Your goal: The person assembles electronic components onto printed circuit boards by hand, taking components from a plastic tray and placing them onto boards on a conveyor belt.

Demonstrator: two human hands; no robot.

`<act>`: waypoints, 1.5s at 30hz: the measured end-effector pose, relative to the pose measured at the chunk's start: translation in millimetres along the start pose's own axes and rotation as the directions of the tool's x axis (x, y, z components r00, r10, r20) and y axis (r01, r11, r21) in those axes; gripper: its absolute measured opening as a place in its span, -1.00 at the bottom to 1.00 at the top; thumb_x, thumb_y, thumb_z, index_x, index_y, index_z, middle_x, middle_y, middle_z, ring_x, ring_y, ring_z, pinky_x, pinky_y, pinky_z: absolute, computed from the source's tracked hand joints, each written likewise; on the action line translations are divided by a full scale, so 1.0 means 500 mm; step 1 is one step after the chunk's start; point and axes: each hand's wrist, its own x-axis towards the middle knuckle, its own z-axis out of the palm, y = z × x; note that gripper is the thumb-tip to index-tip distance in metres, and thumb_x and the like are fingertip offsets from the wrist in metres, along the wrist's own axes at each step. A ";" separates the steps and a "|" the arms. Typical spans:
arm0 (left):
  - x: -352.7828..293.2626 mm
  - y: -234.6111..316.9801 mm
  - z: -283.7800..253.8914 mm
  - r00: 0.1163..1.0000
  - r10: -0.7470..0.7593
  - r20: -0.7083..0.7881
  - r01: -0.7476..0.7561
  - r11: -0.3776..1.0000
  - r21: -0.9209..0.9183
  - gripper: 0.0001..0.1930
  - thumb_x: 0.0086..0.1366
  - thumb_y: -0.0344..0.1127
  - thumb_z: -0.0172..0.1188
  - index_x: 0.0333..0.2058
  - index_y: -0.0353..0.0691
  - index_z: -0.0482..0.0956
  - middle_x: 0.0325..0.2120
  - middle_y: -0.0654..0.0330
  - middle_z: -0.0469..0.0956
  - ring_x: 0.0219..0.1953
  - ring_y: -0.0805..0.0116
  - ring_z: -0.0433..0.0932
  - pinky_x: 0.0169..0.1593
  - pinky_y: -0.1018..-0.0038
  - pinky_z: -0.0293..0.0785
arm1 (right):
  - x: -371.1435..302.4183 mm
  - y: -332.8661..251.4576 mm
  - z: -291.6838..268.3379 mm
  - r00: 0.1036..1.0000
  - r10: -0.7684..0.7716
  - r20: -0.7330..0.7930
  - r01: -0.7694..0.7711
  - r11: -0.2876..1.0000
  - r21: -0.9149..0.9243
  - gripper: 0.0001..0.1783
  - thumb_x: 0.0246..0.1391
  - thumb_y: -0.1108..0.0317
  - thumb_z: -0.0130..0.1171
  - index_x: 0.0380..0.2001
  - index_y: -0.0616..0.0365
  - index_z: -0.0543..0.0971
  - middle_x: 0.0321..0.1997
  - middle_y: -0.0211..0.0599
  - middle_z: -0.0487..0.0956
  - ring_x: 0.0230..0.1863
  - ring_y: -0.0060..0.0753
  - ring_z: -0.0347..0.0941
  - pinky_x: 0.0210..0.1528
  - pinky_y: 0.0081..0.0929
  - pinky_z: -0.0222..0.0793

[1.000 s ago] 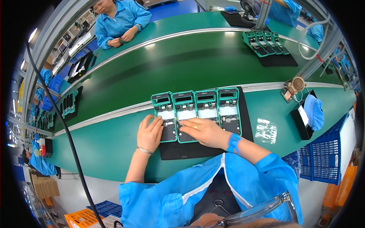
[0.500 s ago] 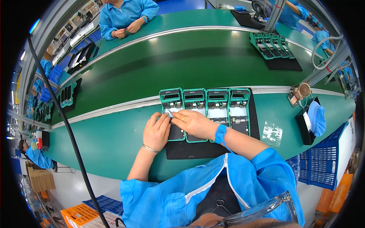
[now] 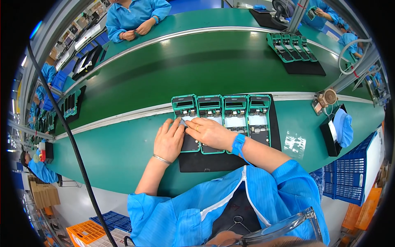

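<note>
Four-sided green-framed electronic units stand side by side in a row on a black mat, each with a dark top and bare parts inside. At the leftmost unit, my left hand and my right hand meet with fingertips nearly touching. A thin greyish-white piece shows between them, over the unit's middle. My right fingers are pinched at it; my left fingers, bent and held together, press at its left side. The neighbouring unit has a white sheet in its middle. My hands partly cover the two left units.
A green belt runs beyond the metal rail. On it lie more green-framed units at far right. A small fan and a black box with blue cloth stand right. A black cable hangs at left.
My left hand has shifted slightly up and left; my right hand has hardly moved. At upper right, a co-worker's hand now shows holding a green-framed unit.
</note>
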 end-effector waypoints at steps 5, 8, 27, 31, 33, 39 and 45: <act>0.006 0.007 -0.006 0.999 0.004 0.044 -0.005 1.000 0.021 -0.77 0.24 -0.34 0.20 -0.13 -0.22 0.54 0.05 0.09 0.51 0.06 0.02 0.46 0.03 0.18 0.46 | -0.004 0.004 -0.005 1.000 -0.006 0.016 0.006 1.000 0.000 -0.69 -0.04 0.41 0.14 -0.20 0.35 0.57 0.00 0.06 0.59 0.03 -0.07 0.51 0.06 -0.28 0.49; 0.006 0.006 -0.005 0.999 0.008 0.048 -0.009 1.000 0.015 -0.77 0.24 -0.34 0.20 -0.14 -0.23 0.53 0.04 0.09 0.51 0.06 0.02 0.46 0.02 0.18 0.46 | -0.005 0.004 -0.035 0.997 0.011 0.073 -0.010 1.000 -0.019 -0.68 -0.04 0.42 0.14 -0.18 0.34 0.56 0.00 0.05 0.59 0.03 -0.08 0.51 0.05 -0.28 0.49; 0.044 0.090 0.019 0.988 0.137 0.076 -0.136 0.990 -0.025 -0.58 0.14 -0.24 0.31 -0.01 -0.23 0.53 0.11 0.17 0.47 0.09 0.02 0.40 0.06 0.21 0.40 | -0.103 0.010 -0.121 0.992 0.114 0.057 -0.116 0.992 0.048 -0.64 -0.09 0.48 0.16 -0.15 0.32 0.57 0.03 -0.02 0.57 0.05 -0.09 0.51 0.07 -0.33 0.50; 0.055 0.092 0.012 0.983 0.137 0.118 -0.141 0.990 0.024 -0.59 0.16 -0.24 0.29 -0.01 -0.17 0.52 0.12 0.21 0.46 0.09 0.02 0.40 0.07 0.19 0.38 | -0.101 0.014 -0.126 0.983 0.135 0.122 -0.142 0.989 0.052 -0.61 -0.15 0.55 0.21 -0.14 0.23 0.59 0.12 -0.07 0.55 0.10 -0.10 0.49 0.13 -0.30 0.48; 0.064 0.093 0.010 0.981 0.130 0.147 -0.136 0.990 0.031 -0.60 0.16 -0.23 0.28 -0.02 -0.16 0.52 0.12 0.22 0.47 0.09 0.03 0.40 0.08 0.18 0.36 | -0.101 0.022 -0.133 0.983 0.144 0.111 -0.156 0.981 0.112 -0.63 -0.16 0.55 0.23 -0.16 0.22 0.60 0.07 -0.11 0.59 0.07 -0.09 0.52 0.08 -0.30 0.51; 0.017 0.152 0.002 0.971 0.230 0.061 -0.212 0.954 -0.211 -0.41 -0.01 -0.17 0.39 0.03 -0.21 0.49 0.13 0.10 0.45 0.25 -0.04 0.33 0.23 0.03 0.28 | -0.189 0.008 -0.248 0.895 0.408 -0.178 -0.373 0.906 0.200 -0.74 0.04 0.66 0.17 -0.18 0.25 0.63 -0.01 -0.06 0.64 0.01 -0.01 0.58 0.05 -0.26 0.52; -0.035 0.231 0.035 0.869 0.483 0.112 -0.459 0.869 -0.186 -0.43 0.23 -0.14 0.21 0.24 0.14 0.41 0.38 0.28 0.19 0.43 0.14 0.11 0.39 0.04 0.08 | -0.395 -0.054 -0.332 0.338 0.905 -0.258 -0.751 0.425 0.505 -0.75 0.30 0.56 -0.01 -0.06 0.36 0.60 0.10 -0.09 0.58 0.17 -0.23 0.47 0.23 -0.37 0.34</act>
